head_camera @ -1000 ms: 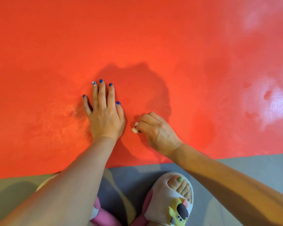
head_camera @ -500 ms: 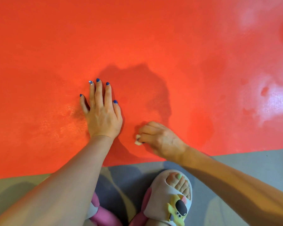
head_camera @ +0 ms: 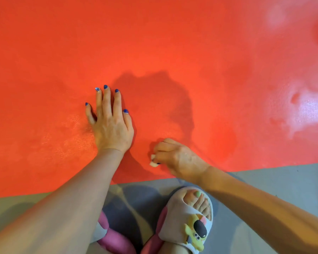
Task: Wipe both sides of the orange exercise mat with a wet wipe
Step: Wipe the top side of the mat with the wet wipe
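- The orange exercise mat (head_camera: 173, 43) is seen spread flat on a grey floor (head_camera: 283, 182), filling the far and middle part of the head view, with its near edge running just beyond a slippered foot (head_camera: 189, 220).
- The left hand (head_camera: 111, 123) is laid palm down on the mat, fingers straight and slightly spread; nothing is held in its grip, and the mat appears to be steadied by it.
- The right hand (head_camera: 174, 158) is placed close to the near edge, just right of the left wrist, its fingers curled and its grip clamped on a small wad of wet wipe (head_camera: 153, 161), of which only a white scrap is visible at the fingertips.
- The wipe is held against the mat surface, so the step in hand is judged to be the wiping of the upward-facing side, along the near strip.
- Glossy, paler patches are visible on the mat to the right (head_camera: 308, 110), which may be dampness or glare; which of the two cannot be told.
- How much of this side is done cannot be judged with confidence; the underside is taken to be not yet wiped, since the mat lies flat.
- For the next move, a pressed stroke along the near edge is called for, with the wad kept bunched so that it is not lost from the fingertips, and the flat hand kept down so that the mat is not dragged across the floor.
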Demonstrator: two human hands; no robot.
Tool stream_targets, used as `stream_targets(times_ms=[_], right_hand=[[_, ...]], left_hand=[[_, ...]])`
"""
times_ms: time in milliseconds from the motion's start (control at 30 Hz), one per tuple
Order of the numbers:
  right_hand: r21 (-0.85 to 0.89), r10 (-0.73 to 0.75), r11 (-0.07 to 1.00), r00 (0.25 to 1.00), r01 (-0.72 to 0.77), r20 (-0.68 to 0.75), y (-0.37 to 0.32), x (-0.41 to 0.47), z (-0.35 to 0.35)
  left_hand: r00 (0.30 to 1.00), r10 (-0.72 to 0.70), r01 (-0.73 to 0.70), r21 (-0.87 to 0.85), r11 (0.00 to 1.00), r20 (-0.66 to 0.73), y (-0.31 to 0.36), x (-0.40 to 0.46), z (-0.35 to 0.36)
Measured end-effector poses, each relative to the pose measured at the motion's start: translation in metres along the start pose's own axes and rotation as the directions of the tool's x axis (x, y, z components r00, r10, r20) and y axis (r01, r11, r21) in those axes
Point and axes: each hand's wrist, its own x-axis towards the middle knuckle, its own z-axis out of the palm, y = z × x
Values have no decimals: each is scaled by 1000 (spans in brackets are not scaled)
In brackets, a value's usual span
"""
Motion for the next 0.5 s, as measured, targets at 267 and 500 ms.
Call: stream_targets(times_ms=[267,500], right_hand=[[-39,131,990,991,-132,-19,15,-48,-25],[-13,-41,999,985,44,169,-8,-3,-11]], left_hand=[[1000,-2,2,23,1000,7,2,0,-1],[1000,-1,1,4,1000,18,0,0,-1]])
